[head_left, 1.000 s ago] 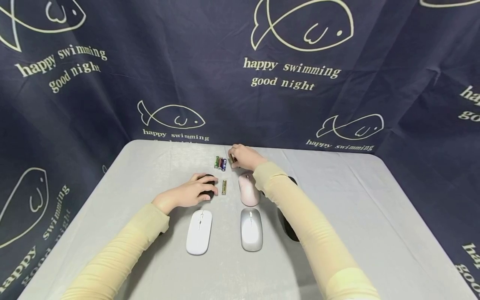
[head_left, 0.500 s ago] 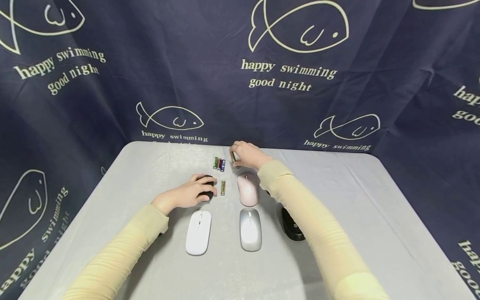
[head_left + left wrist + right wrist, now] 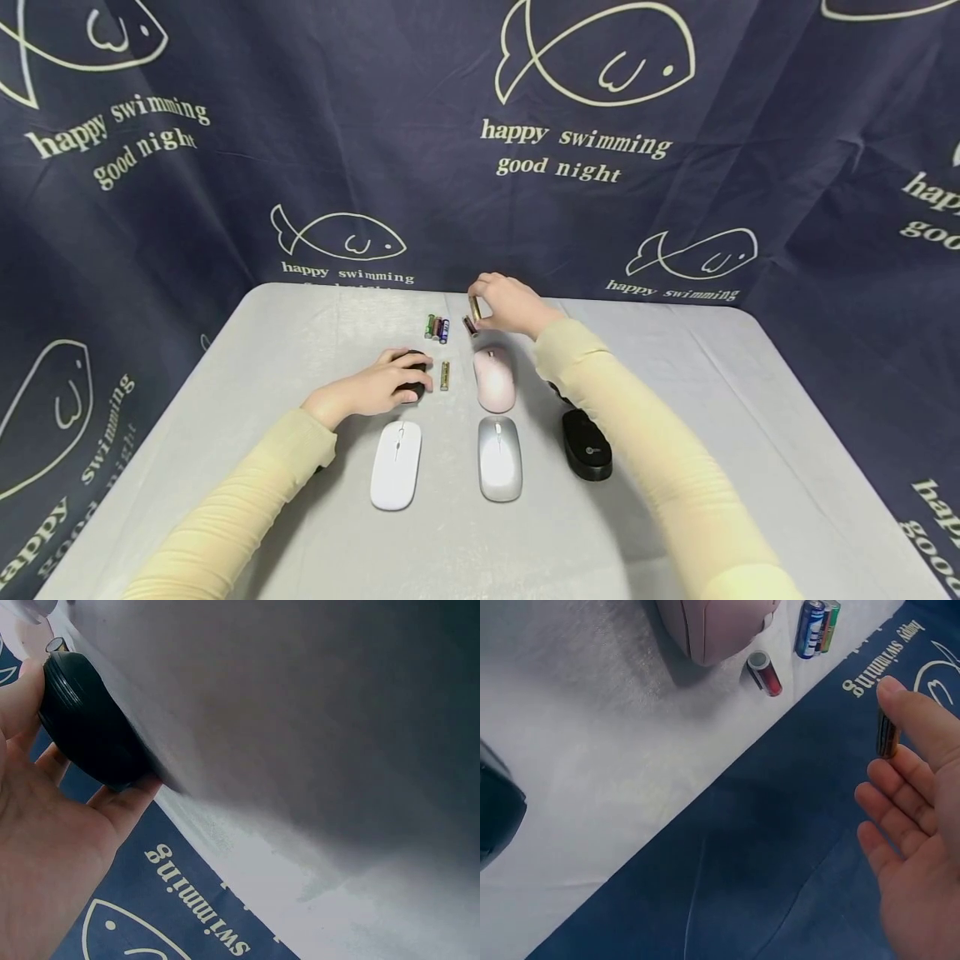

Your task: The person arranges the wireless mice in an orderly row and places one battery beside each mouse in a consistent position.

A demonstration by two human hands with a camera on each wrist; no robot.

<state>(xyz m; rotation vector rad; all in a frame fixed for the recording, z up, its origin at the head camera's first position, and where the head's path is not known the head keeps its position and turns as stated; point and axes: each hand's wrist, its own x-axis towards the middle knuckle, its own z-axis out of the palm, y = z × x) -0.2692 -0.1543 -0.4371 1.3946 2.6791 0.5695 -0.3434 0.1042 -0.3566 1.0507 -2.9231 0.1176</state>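
My left hand [image 3: 382,385] grips a black mouse [image 3: 94,724], thumb on one side and fingers on the other, at the table's centre-left. A gold battery [image 3: 446,376] lies just right of its fingertips. Near the back edge, my right hand [image 3: 519,305] pinches another battery [image 3: 887,736] between thumb and index finger, held above the table. Below that hand a dark red battery [image 3: 766,675] lies on the cloth. To its left, a tight group of batteries [image 3: 437,328], green, reddish and blue, lies side by side.
A pink mouse [image 3: 494,379], a silver mouse [image 3: 500,467] and a white mouse [image 3: 396,467] stand on the grey table [image 3: 480,550]. By the right sleeve is a black mouse [image 3: 587,448], with another dark object partly hidden behind it. A blue fish-print curtain [image 3: 450,167] hangs behind.
My right hand has lifted a battery and moved right and back, uncovering the dark red battery and more of the right-hand black mouse. My left hand stays on its mouse.
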